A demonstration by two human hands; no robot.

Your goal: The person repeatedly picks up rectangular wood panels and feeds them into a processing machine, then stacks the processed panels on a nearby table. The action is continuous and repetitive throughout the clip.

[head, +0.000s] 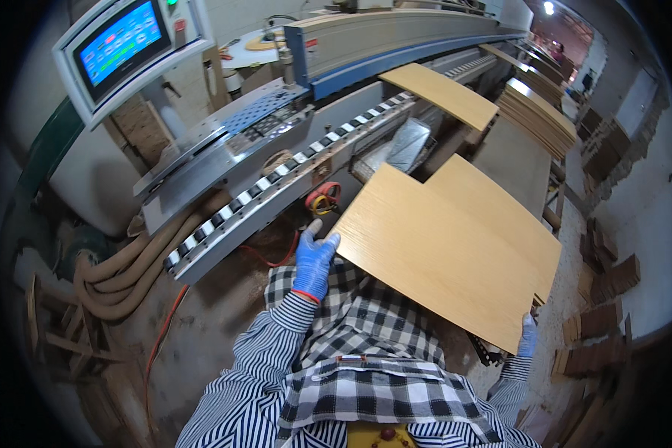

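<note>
In front of me is a light wood-grain board (420, 246), tilted across my body at about waist height. My left hand (313, 266), in a blue-coated glove, grips its left corner with the fingertips at the edge. At the right near corner, my right hand (527, 336), also gloved, holds the board's edge; part of that hand is hidden. A second board (487, 199) of the same finish shows just beyond the first. Whether the two touch or only overlap in view, I cannot tell.
An edge-banding machine (403, 45) with a roller rail (280, 171) runs along the left. Its control screen (123, 42) is lit. Another board (442, 92) lies by the rail. Stacked boards (537, 117) stand beyond. Tape rolls (323, 197), hoses (140, 269) and a red cable (168, 319) sit low.
</note>
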